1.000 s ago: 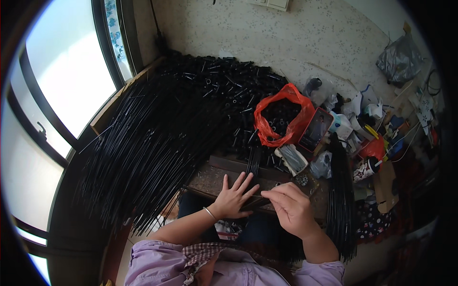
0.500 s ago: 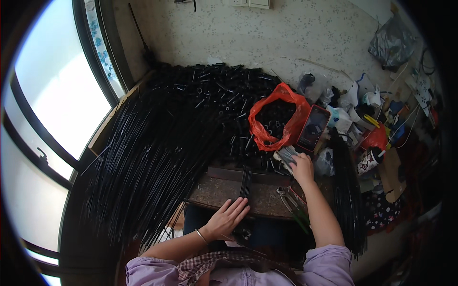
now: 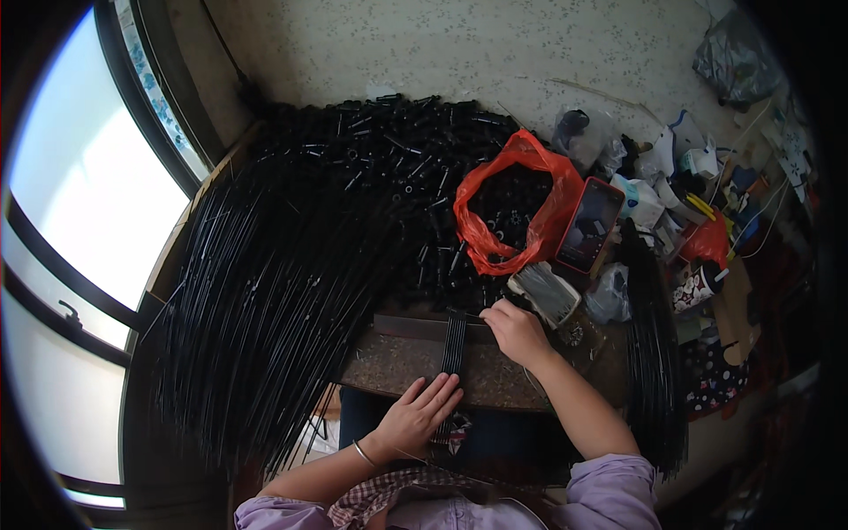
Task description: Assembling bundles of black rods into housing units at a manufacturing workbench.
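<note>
A small row of thin black rods (image 3: 453, 346) lies across a brown speckled board (image 3: 397, 364) at the table's near edge. My left hand (image 3: 417, 413) lies flat with fingers spread on the near ends of these rods, a bangle on its wrist. At the rods' far end my right hand (image 3: 515, 329) has its fingers pinched on a thin pin-like piece. A clear packet of thin metal pieces (image 3: 546, 292) lies just beyond the right hand.
A large fan of long black rods (image 3: 265, 300) covers the table's left. Several short black tubes (image 3: 397, 159) are heaped behind, with more in a red plastic bag (image 3: 512, 212). A phone (image 3: 590, 225) leans beside the bag. Clutter (image 3: 698, 194) fills the right; windows (image 3: 79, 230) stand left.
My right hand has come back from the packet by the red bag to the far end of the small rod row. My left hand stays flat on the rods' near ends.
</note>
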Demonstrator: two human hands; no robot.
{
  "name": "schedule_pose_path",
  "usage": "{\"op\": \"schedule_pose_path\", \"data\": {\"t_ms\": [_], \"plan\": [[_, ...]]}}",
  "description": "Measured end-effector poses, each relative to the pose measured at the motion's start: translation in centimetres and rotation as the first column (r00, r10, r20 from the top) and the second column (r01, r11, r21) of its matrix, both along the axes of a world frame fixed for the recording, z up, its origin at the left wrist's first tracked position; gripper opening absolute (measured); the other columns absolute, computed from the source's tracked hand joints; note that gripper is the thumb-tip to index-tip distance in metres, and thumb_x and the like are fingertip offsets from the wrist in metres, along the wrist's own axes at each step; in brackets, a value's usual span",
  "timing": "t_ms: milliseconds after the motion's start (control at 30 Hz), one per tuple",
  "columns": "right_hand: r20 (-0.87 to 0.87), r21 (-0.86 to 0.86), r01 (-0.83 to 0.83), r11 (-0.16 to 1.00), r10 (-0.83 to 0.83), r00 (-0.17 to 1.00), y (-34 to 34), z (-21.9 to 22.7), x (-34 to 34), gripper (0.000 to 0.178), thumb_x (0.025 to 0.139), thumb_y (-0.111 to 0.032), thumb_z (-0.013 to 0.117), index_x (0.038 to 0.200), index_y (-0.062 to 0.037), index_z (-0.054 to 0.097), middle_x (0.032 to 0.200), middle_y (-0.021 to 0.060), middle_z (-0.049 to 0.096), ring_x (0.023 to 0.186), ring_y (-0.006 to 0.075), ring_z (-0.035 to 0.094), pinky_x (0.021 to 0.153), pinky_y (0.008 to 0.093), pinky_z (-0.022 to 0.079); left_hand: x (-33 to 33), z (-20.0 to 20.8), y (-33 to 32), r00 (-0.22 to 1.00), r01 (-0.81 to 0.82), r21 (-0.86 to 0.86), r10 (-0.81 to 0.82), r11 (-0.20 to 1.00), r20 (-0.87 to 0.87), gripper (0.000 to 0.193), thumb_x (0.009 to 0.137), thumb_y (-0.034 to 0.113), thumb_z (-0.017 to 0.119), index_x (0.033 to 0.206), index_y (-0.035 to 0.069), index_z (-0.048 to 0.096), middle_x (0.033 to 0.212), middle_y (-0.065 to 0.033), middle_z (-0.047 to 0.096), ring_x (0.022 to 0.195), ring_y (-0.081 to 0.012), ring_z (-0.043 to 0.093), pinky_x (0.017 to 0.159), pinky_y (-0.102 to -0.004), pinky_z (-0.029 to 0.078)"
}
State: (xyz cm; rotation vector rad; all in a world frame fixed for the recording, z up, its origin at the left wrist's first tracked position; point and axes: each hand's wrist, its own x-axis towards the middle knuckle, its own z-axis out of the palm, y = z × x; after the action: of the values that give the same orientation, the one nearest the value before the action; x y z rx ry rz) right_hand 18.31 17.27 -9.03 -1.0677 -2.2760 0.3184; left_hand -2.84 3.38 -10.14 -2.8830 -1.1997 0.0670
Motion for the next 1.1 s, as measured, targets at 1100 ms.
{"op": "schedule_pose_path", "data": {"t_ms": [1100], "plan": [[0.122, 0.029, -0.01, 1.0, 0.006, 0.993, 1.1, -1.2, -1.4, 0.011, 0.074, -0.011, 0.064, 0.083, -0.0051, 0.062, 0.082, 0.0072, 0.057, 0.079, 0.0256, 0.057, 0.069, 0.0347, 0.047, 0.0, 0.4, -0.3, 0.953, -0.021, -0.195, 0.079, 0.981, 0.293, 0.067, 0.075, 0.017, 0.046, 0.137, 0.001, 0.027, 0.144, -0.0167, 0.022, 0.135, -0.0273, 0.021, 0.106, -0.0428, 0.019]]}}
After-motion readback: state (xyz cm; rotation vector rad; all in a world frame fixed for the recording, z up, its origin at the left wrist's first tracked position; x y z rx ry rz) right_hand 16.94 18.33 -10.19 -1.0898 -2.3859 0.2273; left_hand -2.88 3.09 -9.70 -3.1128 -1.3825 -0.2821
